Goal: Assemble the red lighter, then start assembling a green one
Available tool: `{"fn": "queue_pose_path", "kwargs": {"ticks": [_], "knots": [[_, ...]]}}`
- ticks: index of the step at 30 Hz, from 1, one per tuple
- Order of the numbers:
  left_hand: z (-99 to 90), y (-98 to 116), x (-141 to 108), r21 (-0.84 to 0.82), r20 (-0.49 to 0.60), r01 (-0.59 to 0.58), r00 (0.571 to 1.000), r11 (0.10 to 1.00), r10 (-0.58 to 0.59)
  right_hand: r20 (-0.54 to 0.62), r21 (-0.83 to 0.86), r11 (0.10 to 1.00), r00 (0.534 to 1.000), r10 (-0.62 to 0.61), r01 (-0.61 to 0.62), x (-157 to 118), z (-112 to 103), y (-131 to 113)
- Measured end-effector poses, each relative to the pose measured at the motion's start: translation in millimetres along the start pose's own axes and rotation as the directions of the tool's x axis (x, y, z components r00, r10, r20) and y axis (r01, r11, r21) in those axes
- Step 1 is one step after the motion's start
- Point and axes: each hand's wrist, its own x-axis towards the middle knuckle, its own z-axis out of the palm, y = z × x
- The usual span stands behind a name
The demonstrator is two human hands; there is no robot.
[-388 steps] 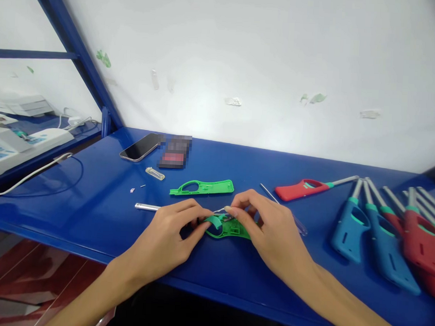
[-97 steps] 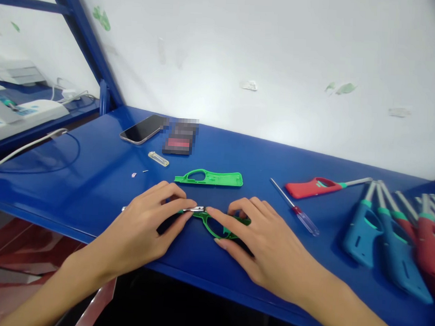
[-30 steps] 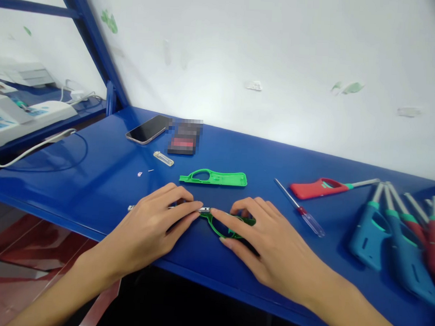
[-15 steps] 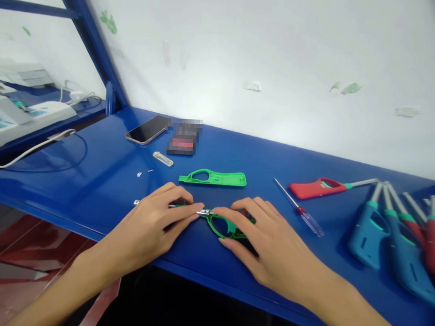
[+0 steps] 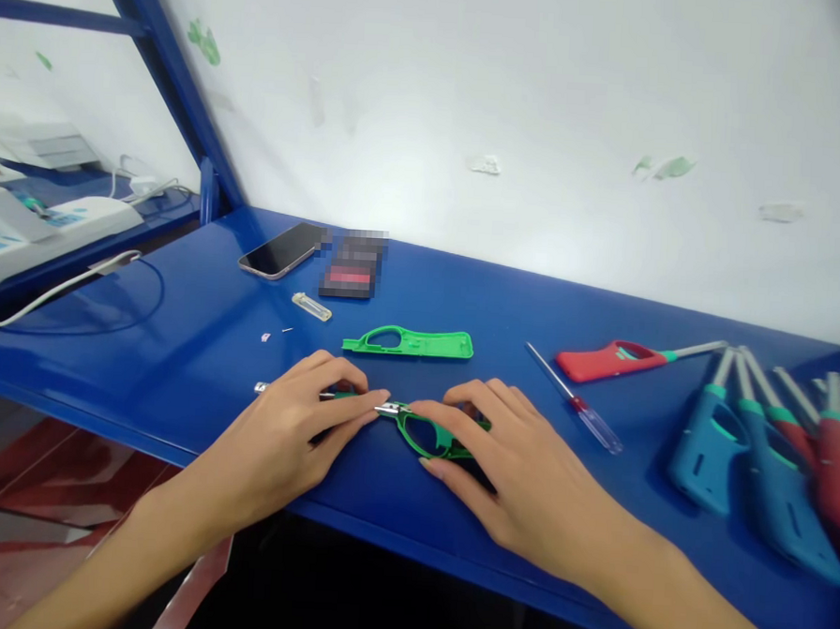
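Observation:
Near the front edge of the blue table, my left hand (image 5: 294, 430) pinches the metal tube (image 5: 388, 409) of a green lighter body; the tube's far end shows left of the hand. My right hand (image 5: 525, 451) grips the green lighter half (image 5: 413, 438) by its handle, fingers above and thumb below, covering much of it. The loop of the handle shows between the two hands. Just beyond them lies a separate green shell half (image 5: 432, 344), its inner side up. A small clear fuel tank (image 5: 311, 307) rests farther back on the left.
A screwdriver (image 5: 593, 425) and a red lighter (image 5: 604, 364) lie right of my right hand. Several blue and red lighters (image 5: 712, 452) crowd the right side. A phone (image 5: 282, 251) and a blurred dark box (image 5: 352, 266) sit at the back left. Tiny parts (image 5: 266, 337) lie left.
The whole view has shifted very slightly, with things appearing a little farther left. Both hands keep their hold on the green lighter.

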Motion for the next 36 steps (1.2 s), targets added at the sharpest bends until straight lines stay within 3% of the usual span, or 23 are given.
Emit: {"fn": "queue_pose_path", "kwargs": {"ticks": [14, 22, 36], "knots": [[-1.7, -1.1, -2.3, 0.065, 0.078, -0.027, 0.997, 0.998, 0.021, 0.0, 0.009, 1.0, 1.0, -0.009, 0.009, 0.9, -1.3, 0.2], [-3.8, -0.2, -3.9, 0.075, 0.148, 0.023, 0.988, 0.997, -0.034, 0.005, 0.002, 1.0, 1.0, -0.018, 0.018, -0.6, -0.2, 2.4], [-5.3, 0.9, -4.3, 0.064, 0.155, 0.046, 0.986, 0.997, -0.056, 0.0, -0.004, 1.0, 1.0, -0.018, 0.018, -1.7, -0.6, 1.5]]}}
